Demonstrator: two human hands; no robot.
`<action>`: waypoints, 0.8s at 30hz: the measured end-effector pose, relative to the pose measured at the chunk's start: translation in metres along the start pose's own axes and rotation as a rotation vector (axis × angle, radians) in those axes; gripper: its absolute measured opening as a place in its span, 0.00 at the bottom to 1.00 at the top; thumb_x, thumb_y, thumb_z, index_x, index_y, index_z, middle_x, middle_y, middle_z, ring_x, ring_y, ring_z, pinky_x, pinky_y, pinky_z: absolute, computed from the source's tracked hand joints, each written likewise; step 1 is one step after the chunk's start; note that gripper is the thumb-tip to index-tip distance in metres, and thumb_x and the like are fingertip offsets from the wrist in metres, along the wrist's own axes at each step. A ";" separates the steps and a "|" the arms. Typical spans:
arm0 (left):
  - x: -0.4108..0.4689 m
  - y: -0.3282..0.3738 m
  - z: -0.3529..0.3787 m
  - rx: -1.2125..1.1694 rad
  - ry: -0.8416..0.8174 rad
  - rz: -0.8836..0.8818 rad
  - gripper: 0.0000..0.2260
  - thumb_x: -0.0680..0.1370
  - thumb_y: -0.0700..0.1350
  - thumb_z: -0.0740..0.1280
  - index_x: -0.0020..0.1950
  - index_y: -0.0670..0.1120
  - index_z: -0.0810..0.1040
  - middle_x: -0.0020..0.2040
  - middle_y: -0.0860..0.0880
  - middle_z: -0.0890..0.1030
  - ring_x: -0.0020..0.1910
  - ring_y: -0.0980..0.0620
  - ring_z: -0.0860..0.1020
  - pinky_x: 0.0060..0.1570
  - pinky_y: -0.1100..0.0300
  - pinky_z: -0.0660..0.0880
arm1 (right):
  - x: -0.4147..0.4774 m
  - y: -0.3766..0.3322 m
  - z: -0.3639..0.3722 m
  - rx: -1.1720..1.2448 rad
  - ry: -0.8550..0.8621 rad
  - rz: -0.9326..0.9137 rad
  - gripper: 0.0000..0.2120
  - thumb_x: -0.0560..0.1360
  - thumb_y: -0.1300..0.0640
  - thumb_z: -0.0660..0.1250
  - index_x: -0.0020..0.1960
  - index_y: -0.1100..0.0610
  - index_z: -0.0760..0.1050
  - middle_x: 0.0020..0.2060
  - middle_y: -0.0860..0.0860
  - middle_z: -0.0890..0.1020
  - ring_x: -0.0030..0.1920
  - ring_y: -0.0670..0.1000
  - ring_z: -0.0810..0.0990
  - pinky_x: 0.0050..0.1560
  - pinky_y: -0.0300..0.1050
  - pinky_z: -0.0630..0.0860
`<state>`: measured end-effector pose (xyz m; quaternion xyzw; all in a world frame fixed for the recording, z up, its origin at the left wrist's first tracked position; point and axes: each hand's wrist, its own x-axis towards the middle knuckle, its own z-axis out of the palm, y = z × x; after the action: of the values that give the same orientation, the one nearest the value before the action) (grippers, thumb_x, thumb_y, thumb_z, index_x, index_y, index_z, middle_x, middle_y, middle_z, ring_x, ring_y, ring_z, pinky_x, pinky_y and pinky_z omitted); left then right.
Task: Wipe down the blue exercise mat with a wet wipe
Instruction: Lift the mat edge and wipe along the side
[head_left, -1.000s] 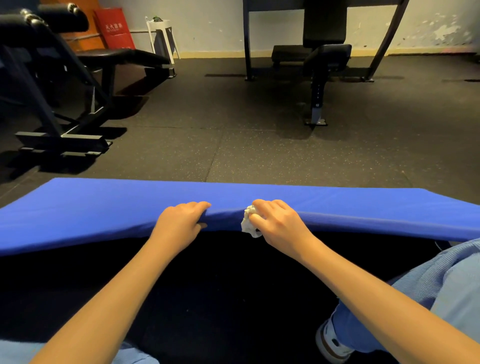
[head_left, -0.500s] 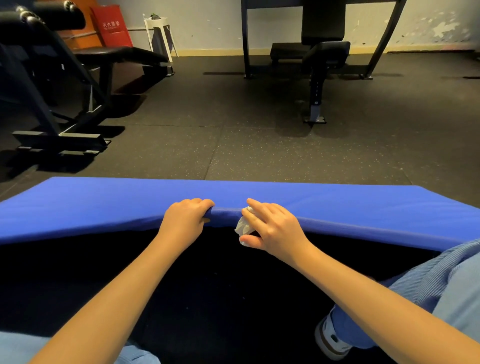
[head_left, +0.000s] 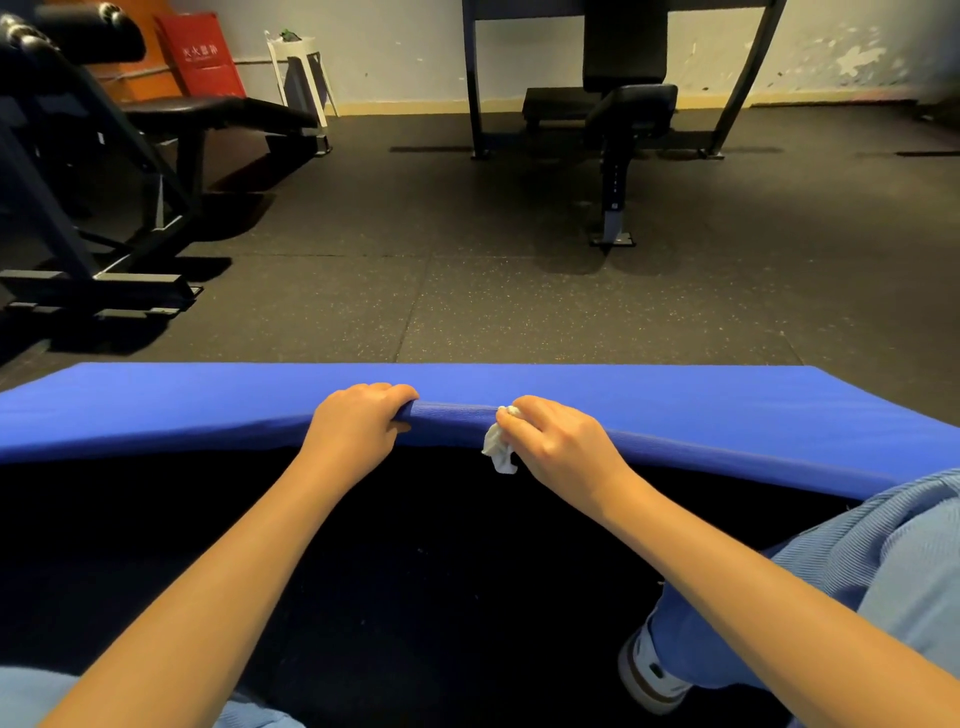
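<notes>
Right hand (head_left: 558, 444) presses wipe (head_left: 500, 447), mat (head_left: 727, 415) edge

The red box (head_left: 205, 54) at the far left carries white Chinese characters, too blurred to read surely.

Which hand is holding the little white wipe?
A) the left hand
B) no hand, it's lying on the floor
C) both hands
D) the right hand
D: the crumpled white wet wipe is pinched in the right hand against the near edge of the blue exercise mat, while the left hand grips only the mat's edge.
</notes>
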<state>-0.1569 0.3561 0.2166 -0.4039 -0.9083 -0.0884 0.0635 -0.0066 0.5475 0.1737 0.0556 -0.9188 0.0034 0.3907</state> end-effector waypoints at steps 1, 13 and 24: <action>0.001 0.000 -0.001 0.000 0.002 0.000 0.13 0.78 0.46 0.67 0.62 0.50 0.76 0.56 0.50 0.80 0.56 0.46 0.76 0.49 0.56 0.70 | -0.002 0.003 -0.003 -0.004 0.001 0.005 0.08 0.78 0.63 0.62 0.44 0.61 0.79 0.35 0.53 0.77 0.31 0.54 0.75 0.28 0.44 0.71; 0.008 0.002 -0.005 0.001 0.066 0.027 0.12 0.76 0.41 0.67 0.59 0.47 0.77 0.54 0.47 0.81 0.53 0.42 0.77 0.49 0.52 0.72 | -0.007 0.044 -0.019 -0.067 -0.024 0.072 0.06 0.73 0.67 0.65 0.45 0.60 0.79 0.40 0.55 0.77 0.31 0.57 0.72 0.34 0.50 0.73; 0.010 0.036 0.017 0.024 0.090 0.223 0.15 0.65 0.44 0.80 0.46 0.44 0.80 0.36 0.47 0.78 0.34 0.44 0.78 0.26 0.55 0.71 | 0.002 0.041 -0.019 -0.080 -0.036 -0.108 0.04 0.68 0.67 0.67 0.43 0.64 0.79 0.37 0.57 0.78 0.30 0.57 0.74 0.33 0.47 0.74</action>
<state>-0.1376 0.3905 0.2062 -0.4975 -0.8548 -0.0881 0.1185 0.0017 0.5891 0.1896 0.0897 -0.9208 -0.0554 0.3755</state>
